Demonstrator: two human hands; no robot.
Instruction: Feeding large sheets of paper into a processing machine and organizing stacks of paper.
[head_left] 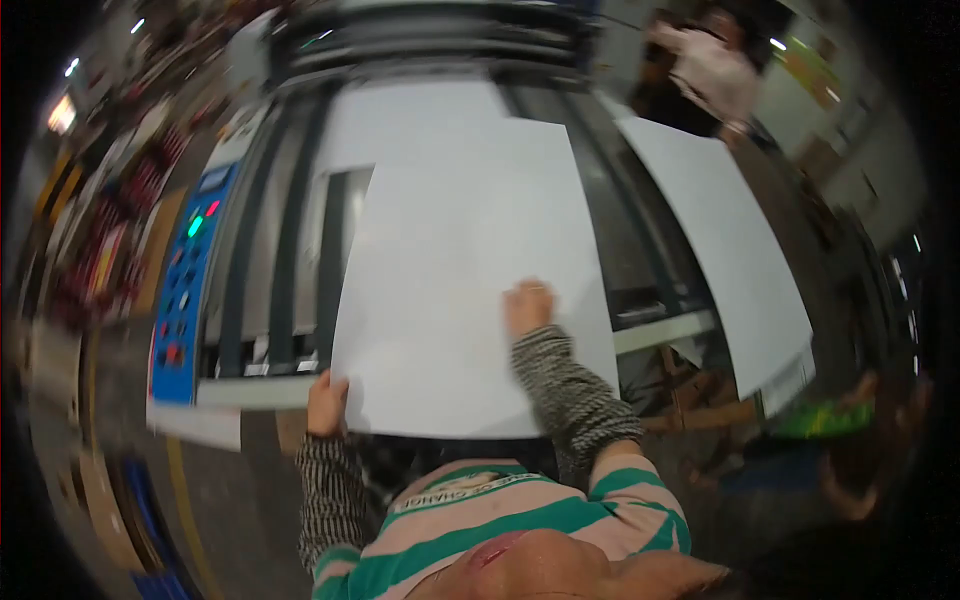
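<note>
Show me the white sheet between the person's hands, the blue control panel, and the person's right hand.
White sheet (460,270): head view, middle of its upper face.
Blue control panel (186,288): head view, its face.
Right hand (528,308): head view, middle of hand.

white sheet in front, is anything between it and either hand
Nothing visible: the left hand is at the near left corner of the white sheet, and the right hand is over its right half, with no object showing beneath.

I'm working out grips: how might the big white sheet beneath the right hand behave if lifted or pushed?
The white sheet looks thin, so it is probably light for its size. Being so broad, it may sag if lifted by one corner. Its surface looks smooth, so it might slide easily.
</note>
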